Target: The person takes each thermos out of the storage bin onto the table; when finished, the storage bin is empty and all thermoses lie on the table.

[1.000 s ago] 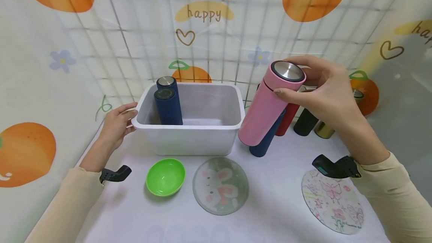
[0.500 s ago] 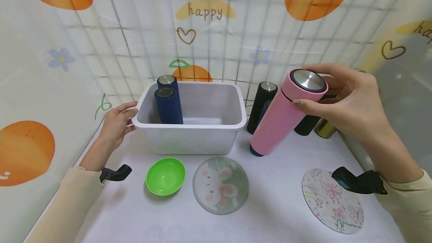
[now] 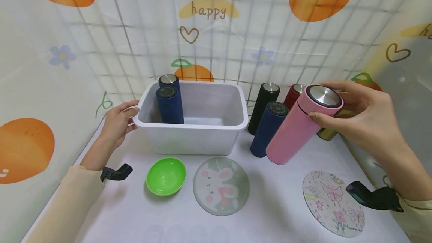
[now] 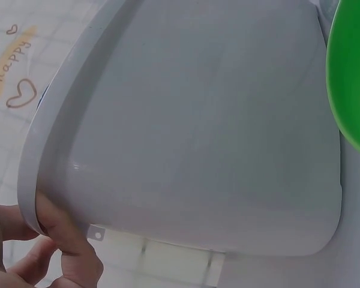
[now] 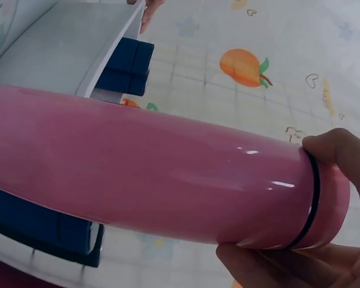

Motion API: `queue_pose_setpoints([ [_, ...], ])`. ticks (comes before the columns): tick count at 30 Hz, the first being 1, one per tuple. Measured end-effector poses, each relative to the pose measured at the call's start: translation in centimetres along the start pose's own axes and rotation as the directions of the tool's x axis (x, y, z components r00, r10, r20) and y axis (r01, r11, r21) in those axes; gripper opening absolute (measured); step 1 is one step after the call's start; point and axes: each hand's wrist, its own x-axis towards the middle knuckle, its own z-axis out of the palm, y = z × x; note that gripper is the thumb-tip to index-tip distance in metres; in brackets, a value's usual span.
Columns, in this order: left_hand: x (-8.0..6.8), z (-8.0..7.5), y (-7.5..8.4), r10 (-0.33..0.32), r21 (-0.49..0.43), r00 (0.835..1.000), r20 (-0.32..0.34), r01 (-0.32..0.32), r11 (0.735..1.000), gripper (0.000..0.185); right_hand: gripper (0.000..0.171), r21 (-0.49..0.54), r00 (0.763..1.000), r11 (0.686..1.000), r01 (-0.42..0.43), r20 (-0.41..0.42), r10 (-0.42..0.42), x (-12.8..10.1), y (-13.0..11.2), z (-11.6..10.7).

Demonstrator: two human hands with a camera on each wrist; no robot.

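My right hand grips a pink thermos round its top, thumb on the near side and fingers behind. Its steel-topped lid leans right; whether its base touches the table, I cannot tell. In the right wrist view the pink thermos fills the middle. My left hand pinches the left rim of a white plastic bin, and the left wrist view shows finger and thumb on either side of that rim. Two blue thermoses stand at the left inside the bin.
Right of the bin stand a blue thermos, a black thermos and a red thermos. A gold one is partly hidden behind my hand. In front lie a green bowl, a rabbit mat and a butterfly mat.
My right hand has carried the pink thermos right and down, away from the bin, uncovering the blue, black and red thermoses. My left hand has stayed on the bin's rim.
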Motion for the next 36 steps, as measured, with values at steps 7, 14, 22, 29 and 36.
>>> queue_pose_setpoints([
  [7, 0.0, 0.2, 0.2, -0.009, 0.009, 1.000, 0.000, 0.009, 1.000, 0.050, 0.061, -0.028, 0.999, 0.999, -0.038, -0.019, 0.037, -0.3, 1.7, -0.5],
  [14, 0.2, 0.4, 0.1, -0.005, 0.016, 1.000, 0.000, 0.005, 1.000, 0.050, 0.061, -0.031, 0.995, 0.995, -0.095, -0.037, 0.094, -0.5, 3.6, -0.9],
  [22, 0.0, 0.1, 0.1, -0.015, -0.004, 1.000, -0.003, 0.015, 1.000, 0.050, 0.061, -0.086, 0.989, 0.985, -0.149, -0.031, 0.147, -0.1, 6.0, -0.6],
  [29, -0.2, 0.2, 0.1, 0.001, -0.004, 1.000, -0.003, -0.001, 1.000, 0.048, 0.063, -0.136, 0.981, 0.972, -0.190, -0.005, 0.192, 0.4, 7.9, -0.4],
  [36, -0.1, 0.1, 0.0, 0.002, -0.004, 1.000, -0.002, -0.002, 1.000, 0.049, 0.067, -0.156, 0.974, 0.962, -0.223, -0.001, 0.226, 1.3, 10.0, 0.3],
])
